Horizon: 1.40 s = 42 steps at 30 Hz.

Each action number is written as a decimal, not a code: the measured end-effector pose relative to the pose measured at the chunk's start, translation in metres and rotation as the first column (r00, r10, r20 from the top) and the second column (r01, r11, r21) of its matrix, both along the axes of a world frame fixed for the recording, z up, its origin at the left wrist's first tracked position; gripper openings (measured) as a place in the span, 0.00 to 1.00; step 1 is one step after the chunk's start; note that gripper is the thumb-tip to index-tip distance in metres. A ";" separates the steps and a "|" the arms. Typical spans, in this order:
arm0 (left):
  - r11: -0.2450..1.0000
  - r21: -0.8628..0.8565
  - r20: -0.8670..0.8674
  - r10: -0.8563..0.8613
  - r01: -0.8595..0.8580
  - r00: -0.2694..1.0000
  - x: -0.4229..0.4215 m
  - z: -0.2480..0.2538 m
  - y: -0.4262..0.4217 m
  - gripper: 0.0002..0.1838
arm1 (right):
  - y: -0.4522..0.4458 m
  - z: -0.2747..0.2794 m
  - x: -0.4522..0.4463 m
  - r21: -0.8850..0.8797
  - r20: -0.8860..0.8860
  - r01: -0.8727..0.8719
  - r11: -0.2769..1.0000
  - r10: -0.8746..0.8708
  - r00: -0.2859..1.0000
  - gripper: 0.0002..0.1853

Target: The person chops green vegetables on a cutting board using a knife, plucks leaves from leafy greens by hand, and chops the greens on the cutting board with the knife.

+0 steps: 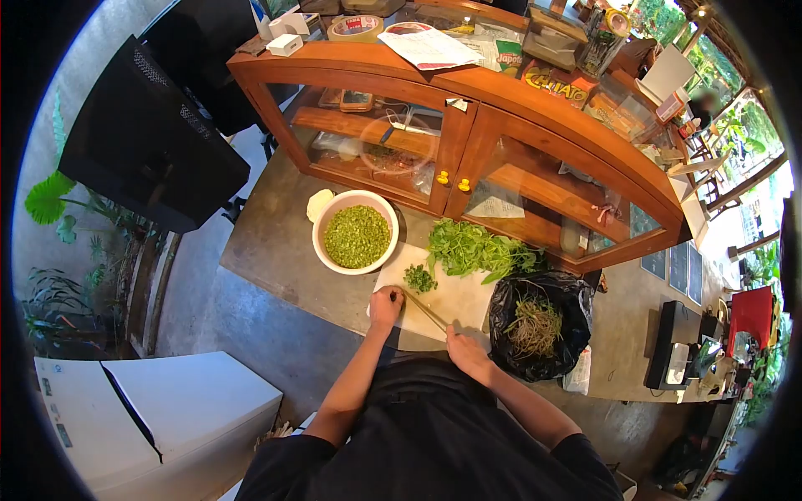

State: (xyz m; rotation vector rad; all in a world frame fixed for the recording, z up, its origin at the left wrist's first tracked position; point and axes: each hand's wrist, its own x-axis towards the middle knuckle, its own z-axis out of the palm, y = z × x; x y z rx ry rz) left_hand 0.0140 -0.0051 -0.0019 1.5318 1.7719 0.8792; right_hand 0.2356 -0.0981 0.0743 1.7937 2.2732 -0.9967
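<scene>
The right hand (468, 349) grips a knife (424, 308) at the board's near edge; the left hand (386, 306), its hold unclear, is by the blade's tip, at the left edge. Chopped greens (420, 278) lie beyond; leafy stems (469, 248) cover the far edge.

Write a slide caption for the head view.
Knife in the right hand, left hand near chopped leaves on a white board, between a bowl of chopped greens and a black bag of stems.

A glass-doored wooden cabinet (468, 108) stands on the grey bench (271, 242), with a white refrigerator (192, 388) at lower left and daylight at right.
</scene>
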 end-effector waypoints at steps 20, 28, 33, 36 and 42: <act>0.997 0.068 -0.120 -0.017 0.026 0.993 0.003 -0.001 -0.007 0.06 | 0.003 -0.023 -0.009 -0.074 0.022 0.039 0.997 -0.037 0.999 0.09; 0.993 0.057 -0.166 -0.090 0.100 0.982 0.003 0.004 -0.008 0.06 | 0.014 -0.033 -0.021 -0.117 0.054 0.044 0.992 -0.037 0.998 0.16; 0.996 0.032 -0.176 -0.076 0.083 0.982 0.002 0.004 -0.008 0.07 | 0.021 -0.028 -0.020 -0.147 0.046 0.020 0.989 -0.013 0.999 0.17; 0.998 0.017 -0.167 -0.059 0.063 0.984 0.001 0.004 -0.005 0.06 | 0.016 -0.029 -0.012 -0.083 0.038 0.008 0.997 -0.005 0.999 0.16; 0.996 0.050 -0.178 -0.060 0.070 0.982 0.002 0.008 -0.003 0.06 | 0.015 -0.008 -0.008 -0.042 0.034 -0.017 0.999 0.018 0.999 0.16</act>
